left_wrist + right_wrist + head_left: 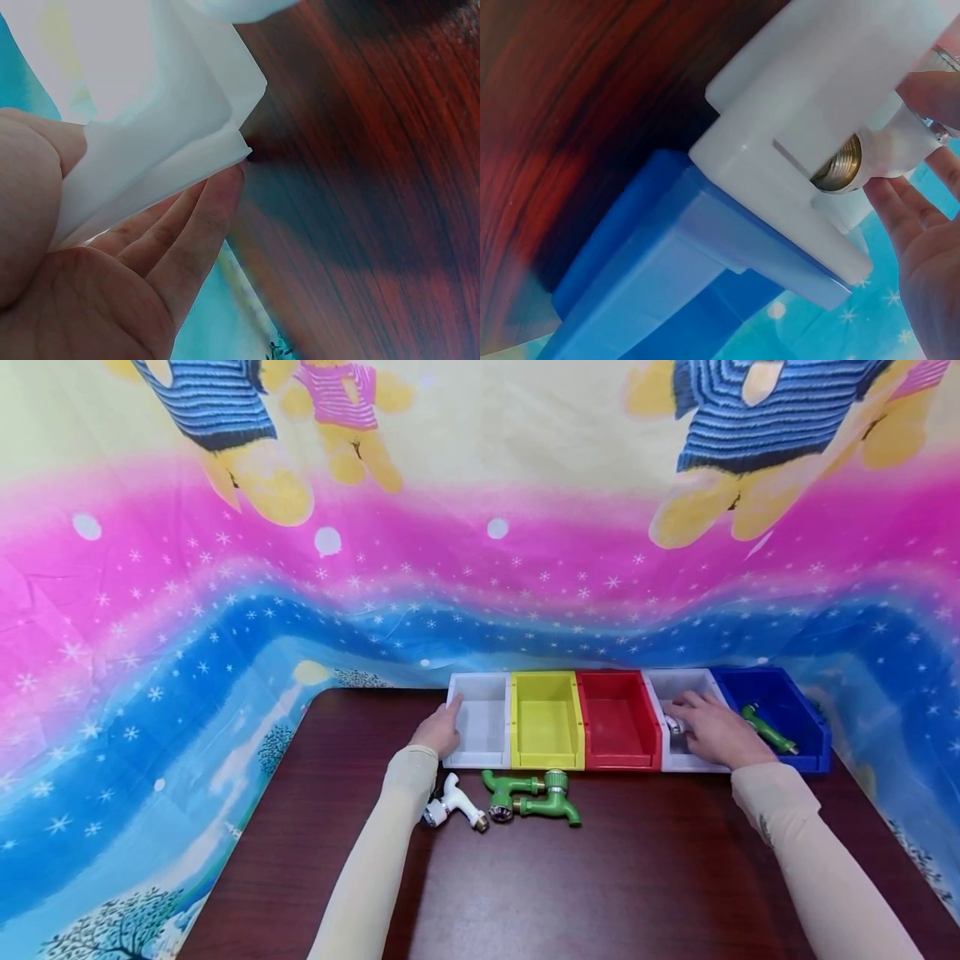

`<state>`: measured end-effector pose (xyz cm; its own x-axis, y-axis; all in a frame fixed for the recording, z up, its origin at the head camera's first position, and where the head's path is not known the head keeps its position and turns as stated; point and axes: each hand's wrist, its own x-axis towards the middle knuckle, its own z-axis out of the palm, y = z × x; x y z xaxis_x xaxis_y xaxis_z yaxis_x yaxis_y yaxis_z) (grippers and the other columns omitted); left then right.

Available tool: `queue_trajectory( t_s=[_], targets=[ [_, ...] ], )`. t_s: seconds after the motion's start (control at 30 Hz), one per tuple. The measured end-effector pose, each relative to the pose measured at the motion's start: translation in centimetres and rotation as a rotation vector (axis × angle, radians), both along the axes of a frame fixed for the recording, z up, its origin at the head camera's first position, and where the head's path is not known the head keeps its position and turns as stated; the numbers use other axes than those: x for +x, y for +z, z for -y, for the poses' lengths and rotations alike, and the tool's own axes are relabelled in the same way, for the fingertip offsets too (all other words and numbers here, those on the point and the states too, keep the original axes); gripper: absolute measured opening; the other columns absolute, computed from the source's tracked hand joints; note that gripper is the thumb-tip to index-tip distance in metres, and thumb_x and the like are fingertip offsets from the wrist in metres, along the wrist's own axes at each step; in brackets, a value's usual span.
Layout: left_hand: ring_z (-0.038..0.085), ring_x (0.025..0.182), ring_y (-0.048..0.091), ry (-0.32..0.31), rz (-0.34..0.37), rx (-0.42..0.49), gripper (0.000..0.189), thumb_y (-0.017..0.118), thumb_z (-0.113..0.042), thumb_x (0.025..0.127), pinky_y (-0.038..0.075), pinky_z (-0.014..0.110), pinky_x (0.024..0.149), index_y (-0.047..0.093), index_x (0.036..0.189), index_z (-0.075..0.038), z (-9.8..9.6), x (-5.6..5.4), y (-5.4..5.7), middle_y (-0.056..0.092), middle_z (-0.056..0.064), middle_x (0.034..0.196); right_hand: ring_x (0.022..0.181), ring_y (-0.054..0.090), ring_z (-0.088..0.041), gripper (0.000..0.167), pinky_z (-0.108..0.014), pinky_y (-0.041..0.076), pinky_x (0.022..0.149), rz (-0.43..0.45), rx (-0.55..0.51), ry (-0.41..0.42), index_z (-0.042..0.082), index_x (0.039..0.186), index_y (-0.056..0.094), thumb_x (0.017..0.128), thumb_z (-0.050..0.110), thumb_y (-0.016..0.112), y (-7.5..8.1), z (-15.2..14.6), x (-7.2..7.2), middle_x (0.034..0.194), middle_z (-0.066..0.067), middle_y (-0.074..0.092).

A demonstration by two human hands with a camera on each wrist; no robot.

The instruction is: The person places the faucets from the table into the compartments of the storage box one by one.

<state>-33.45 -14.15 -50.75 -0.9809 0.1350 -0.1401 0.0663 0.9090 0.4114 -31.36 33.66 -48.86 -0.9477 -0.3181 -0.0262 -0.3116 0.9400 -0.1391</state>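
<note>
My left hand point(440, 730) is at the left end of a row of bins. It pinches the side wall of the white end bin point(161, 165), thumb on the inner side and fingers along the outside. Over the other white bin point(693, 763), between the red and blue ones, my right hand point(718, 727) reaches in. Its thumb and fingers hold a white tap point(892, 146) with a brass threaded end, low in that bin. In the head view the hand covers most of this tap point(673, 725).
Between the white bins stand a yellow bin point(546, 761) and a red bin point(622, 762). The blue bin point(816, 763) at the right holds a green tap point(770, 732). Before the row lie a white tap point(454, 802) and two green taps point(504, 787) on the brown table point(600, 893).
</note>
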Motion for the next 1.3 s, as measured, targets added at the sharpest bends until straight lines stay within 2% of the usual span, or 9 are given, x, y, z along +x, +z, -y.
queue_trajectory(
  t_s=[0.23,0.37,0.7,1.0,1.3],
  targets=[
    [0.035,0.140,0.053,-0.003,0.000,0.011,0.073,0.053,-0.005,0.104,0.047,0.048,0.114,0.020,0.168,-0.018,0.0,0.2,0.1,0.037,0.018,0.165,0.133,0.046,-0.045,0.064,-0.067,0.051,0.098,-0.004,0.016,0.008,0.009,0.148,0.059,0.087,0.006,0.079,-0.5,0.2,0.1,0.140,-0.018,0.056],
    [0.035,0.138,0.055,0.000,0.002,0.013,0.074,0.053,-0.004,0.103,0.048,0.049,0.113,0.020,0.168,-0.018,0.1,0.2,0.1,0.038,0.018,0.164,0.135,0.045,-0.045,0.067,-0.067,0.051,0.098,0.003,0.004,0.001,0.010,0.149,0.058,0.086,0.007,0.081,-0.7,0.2,0.2,0.140,-0.017,0.056],
    [0.034,0.142,0.051,0.014,0.024,0.017,0.074,0.054,-0.005,0.104,0.046,0.049,0.115,0.020,0.168,-0.020,0.1,-0.2,-0.1,0.037,0.017,0.165,0.131,0.048,-0.043,0.061,-0.066,0.051,0.100,-0.015,0.027,0.030,0.006,0.146,0.060,0.087,0.003,0.077,-1.6,0.0,-0.2,0.137,-0.016,0.058],
    [0.034,0.141,0.052,0.012,0.010,0.021,0.073,0.054,-0.005,0.103,0.047,0.049,0.114,0.022,0.167,-0.020,0.1,-0.3,-0.3,0.039,0.017,0.164,0.128,0.050,-0.042,0.059,-0.065,0.051,0.101,-0.043,0.033,0.043,0.005,0.142,0.063,0.085,0.002,0.078,-1.8,0.0,-0.3,0.134,-0.017,0.059],
    [0.033,0.145,0.047,0.008,0.023,0.019,0.073,0.052,-0.006,0.104,0.044,0.048,0.117,0.020,0.168,-0.021,0.1,-0.4,-0.3,0.035,0.017,0.166,0.130,0.048,-0.043,0.063,-0.065,0.051,0.101,0.003,0.030,0.017,0.005,0.144,0.061,0.083,0.000,0.079,-2.1,-0.1,-0.5,0.137,-0.017,0.058]
  ],
)
